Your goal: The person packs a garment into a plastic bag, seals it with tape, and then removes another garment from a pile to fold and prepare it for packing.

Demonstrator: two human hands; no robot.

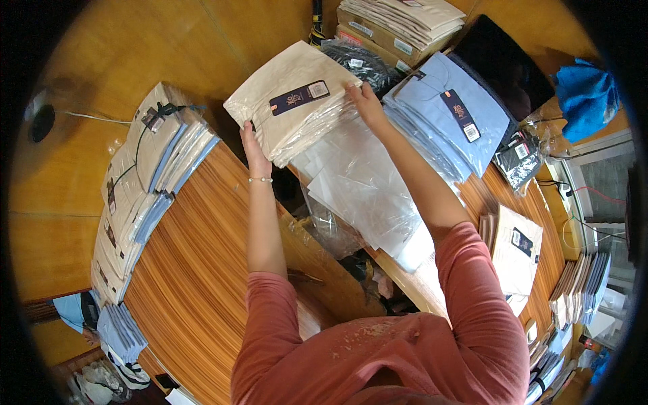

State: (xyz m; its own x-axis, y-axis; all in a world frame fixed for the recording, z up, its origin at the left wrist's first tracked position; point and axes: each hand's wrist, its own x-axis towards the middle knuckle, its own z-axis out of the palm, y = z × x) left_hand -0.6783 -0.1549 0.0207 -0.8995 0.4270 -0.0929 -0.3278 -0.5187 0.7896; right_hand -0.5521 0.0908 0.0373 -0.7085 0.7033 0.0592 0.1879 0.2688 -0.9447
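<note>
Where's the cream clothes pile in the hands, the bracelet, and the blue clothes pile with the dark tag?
Cream clothes pile point(283, 77), head view: its top face, upper part.
Bracelet point(260, 179), head view: middle of its band.
Blue clothes pile point(430, 111), head view: its top face, left part.

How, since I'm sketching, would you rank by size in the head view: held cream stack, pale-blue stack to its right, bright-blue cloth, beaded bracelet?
1. Cream stack and pale-blue stack: too alike to rank
2. Bright-blue cloth
3. Beaded bracelet
</note>
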